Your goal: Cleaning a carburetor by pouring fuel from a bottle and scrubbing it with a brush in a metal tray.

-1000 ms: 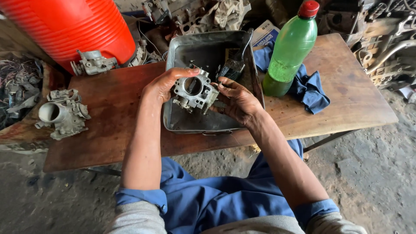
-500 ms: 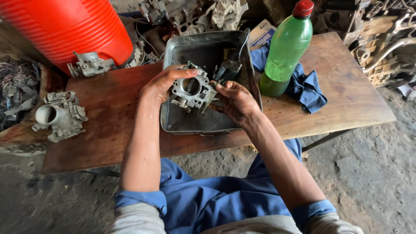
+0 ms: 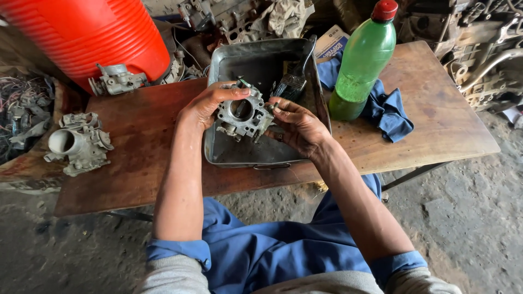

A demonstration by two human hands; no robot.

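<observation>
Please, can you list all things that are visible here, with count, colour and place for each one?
metal engine part: 1, grey, held over tray
tray: 1, grey metal, table middle
brush: 1, dark, in tray
bottle: 1, green, red cap, right of tray
cloth: 1, blue, under bottle
other engine parts: 2, grey, table left
barrel: 1, red, back left
table: 1, brown wood
left hand: holds part
right hand: holds part

Grey cast-metal carburettor body, round bore facing up; grimy, tilted slightly, above the metal tray
</observation>
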